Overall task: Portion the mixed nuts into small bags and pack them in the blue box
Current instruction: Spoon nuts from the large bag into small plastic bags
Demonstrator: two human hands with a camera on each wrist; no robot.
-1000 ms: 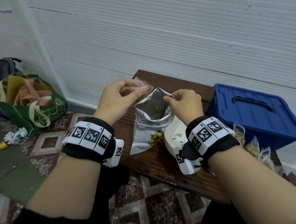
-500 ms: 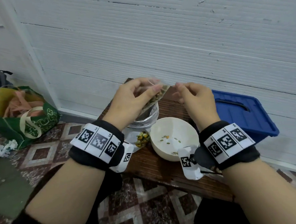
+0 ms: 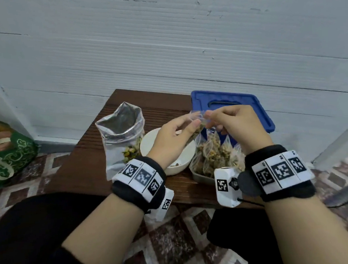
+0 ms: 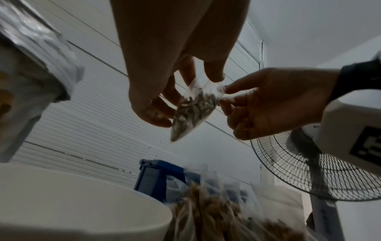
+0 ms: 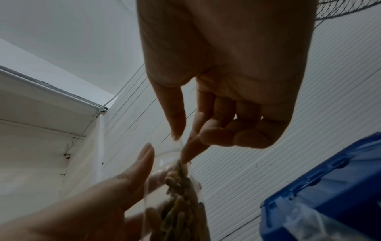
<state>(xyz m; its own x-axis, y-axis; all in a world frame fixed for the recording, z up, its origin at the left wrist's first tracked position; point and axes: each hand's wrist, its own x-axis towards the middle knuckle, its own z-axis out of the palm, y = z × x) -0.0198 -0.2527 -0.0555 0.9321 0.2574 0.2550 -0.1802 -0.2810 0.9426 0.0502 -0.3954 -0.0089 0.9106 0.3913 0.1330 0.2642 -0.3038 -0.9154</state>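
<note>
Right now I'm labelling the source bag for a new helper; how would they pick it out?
On the dark wooden table, look left of the white round bowl. The tall silver foil pouch stands there open-topped, unlike the small clear bags of nuts heaped right of the bowl.

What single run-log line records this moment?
step: closing small bag | left hand: pinches it | right hand: pinches top | blue box: lid on

The hands carried the small bag (image 3: 197, 128) rightward, off the foil pouch (image 3: 121, 135) to above the bowl (image 3: 147, 141) and filled bags (image 3: 215, 151); the right hand (image 3: 236, 126) released the pouch and pinched the bag's top.
</note>
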